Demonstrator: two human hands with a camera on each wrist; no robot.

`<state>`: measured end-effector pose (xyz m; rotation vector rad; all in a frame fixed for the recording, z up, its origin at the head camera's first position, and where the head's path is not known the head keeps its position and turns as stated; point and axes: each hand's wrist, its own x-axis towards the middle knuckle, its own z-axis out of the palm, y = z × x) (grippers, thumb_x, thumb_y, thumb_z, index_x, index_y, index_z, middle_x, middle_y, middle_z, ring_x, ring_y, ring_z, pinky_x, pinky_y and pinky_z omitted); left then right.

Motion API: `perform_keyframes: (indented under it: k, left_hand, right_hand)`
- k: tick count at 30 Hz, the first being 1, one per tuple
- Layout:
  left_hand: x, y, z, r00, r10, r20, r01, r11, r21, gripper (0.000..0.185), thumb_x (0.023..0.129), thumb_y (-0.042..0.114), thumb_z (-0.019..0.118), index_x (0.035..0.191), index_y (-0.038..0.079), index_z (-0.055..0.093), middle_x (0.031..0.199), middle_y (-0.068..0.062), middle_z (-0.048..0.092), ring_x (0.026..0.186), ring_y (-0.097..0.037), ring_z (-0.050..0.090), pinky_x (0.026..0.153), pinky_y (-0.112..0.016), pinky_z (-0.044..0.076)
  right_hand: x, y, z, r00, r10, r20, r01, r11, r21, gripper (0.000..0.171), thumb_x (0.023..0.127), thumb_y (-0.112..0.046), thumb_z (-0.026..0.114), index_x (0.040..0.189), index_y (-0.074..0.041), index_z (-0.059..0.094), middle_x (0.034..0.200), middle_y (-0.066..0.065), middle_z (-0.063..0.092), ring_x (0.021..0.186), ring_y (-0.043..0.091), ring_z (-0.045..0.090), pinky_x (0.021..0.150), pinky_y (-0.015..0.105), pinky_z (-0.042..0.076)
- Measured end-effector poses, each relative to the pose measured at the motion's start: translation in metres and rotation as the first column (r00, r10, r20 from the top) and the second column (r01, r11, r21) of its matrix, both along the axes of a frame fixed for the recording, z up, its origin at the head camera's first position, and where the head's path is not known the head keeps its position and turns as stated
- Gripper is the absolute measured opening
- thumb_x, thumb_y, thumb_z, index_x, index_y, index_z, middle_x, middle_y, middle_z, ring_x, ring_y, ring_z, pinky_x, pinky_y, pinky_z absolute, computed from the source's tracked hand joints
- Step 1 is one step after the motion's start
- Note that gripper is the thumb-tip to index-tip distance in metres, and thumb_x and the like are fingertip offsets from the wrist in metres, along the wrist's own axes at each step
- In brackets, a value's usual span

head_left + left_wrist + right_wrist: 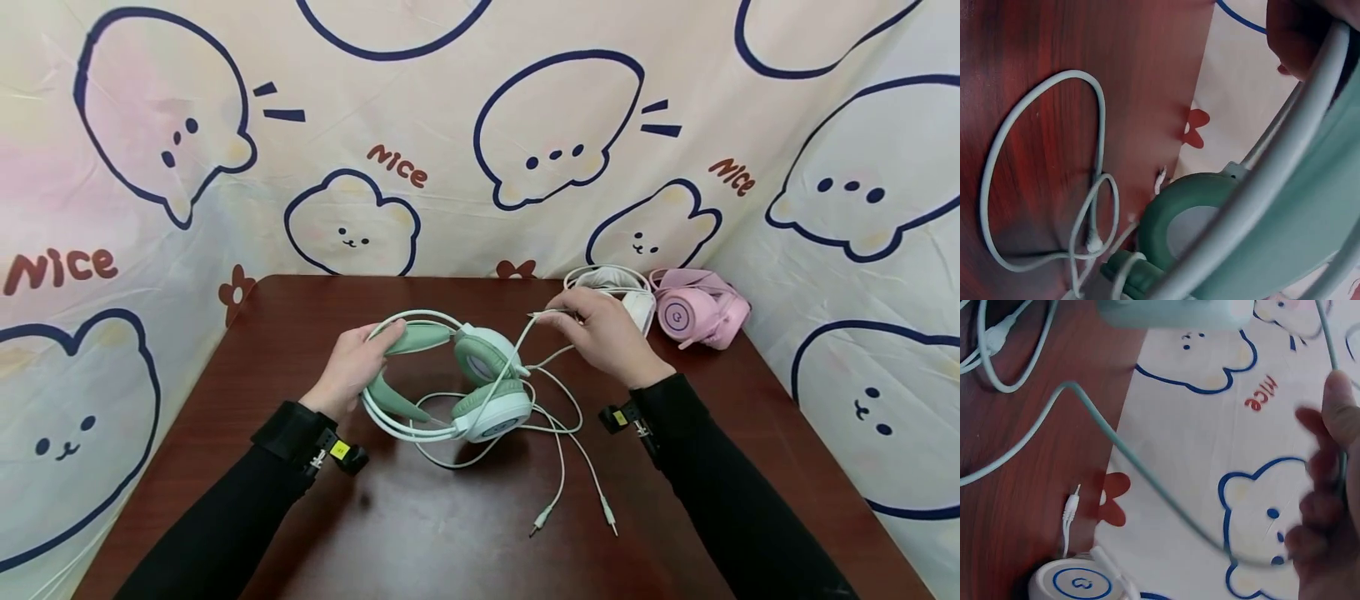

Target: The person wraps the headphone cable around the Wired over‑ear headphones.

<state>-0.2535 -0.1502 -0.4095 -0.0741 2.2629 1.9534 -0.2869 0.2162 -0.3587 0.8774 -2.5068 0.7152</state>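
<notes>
Gripping mint-green headphones (480,358) by the headband (396,401) with left hand (348,365), pinching cable (1141,468) beyond the ear cups (500,416) with right hand (606,335).

Cloth-walled nook, room type unclear: cartoon-print cloth (442,108) (faces, "Nice") on three sides of wood-grain table (420,533).

From here I see a dark brown table (300,310). White headphones (639,308) and pink headphones (701,312) sit at its far right; a pale cable (1072,74) lies nearer.
</notes>
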Motion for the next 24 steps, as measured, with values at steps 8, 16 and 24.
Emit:
perform_keyframes:
  k: [8, 16, 24]
  left_hand:
    - [0.003, 0.004, -0.006, 0.998, -0.066, 0.004, 0.066, 0.998, 0.007, 0.042, 0.103, 0.05, 0.061, 0.084, 0.013, 0.059, 0.059, 0.006, 0.029, 0.055, -0.015, 0.029, 0.056, -0.028, 0.025]
    - [0.01, 0.024, -0.007, 0.982, -0.184, -0.044, 0.185, 0.982, 0.021, 0.042, 0.106, 0.049, 0.055, 0.123, 0.016, 0.075, 0.07, 0.009, 0.06, 0.059, -0.013, 0.036, 0.06, -0.024, 0.031]
    - [0.011, 0.026, -0.005, 0.973, -0.23, 0.003, 0.225, 0.956, 0.187, 0.047, 0.105, 0.052, 0.054, 0.135, 0.018, 0.067, 0.059, 0.006, 0.04, 0.049, -0.013, 0.027, 0.048, -0.024, 0.028]
  right_hand:
    - [-0.015, 0.002, -0.009, 0.998, 0.044, -0.039, -0.045, 0.999, -0.026, 0.008, 0.1, -0.017, 0.07, 0.105, -0.018, 0.075, 0.096, -0.003, 0.071, 0.085, 0.01, 0.062, 0.078, 0.033, 0.049]
    - [-0.02, -0.023, -0.013, 0.997, 0.053, 0.055, -0.052, 0.999, -0.013, 0.01, 0.099, -0.029, 0.07, 0.103, -0.021, 0.077, 0.096, -0.004, 0.075, 0.083, 0.013, 0.065, 0.077, 0.037, 0.051]
    - [-0.019, -0.033, -0.027, 0.981, 0.083, 0.177, -0.082, 0.997, -0.014, 0.012, 0.101, -0.03, 0.068, 0.104, -0.022, 0.077, 0.099, -0.004, 0.076, 0.09, 0.014, 0.068, 0.082, 0.039, 0.054]
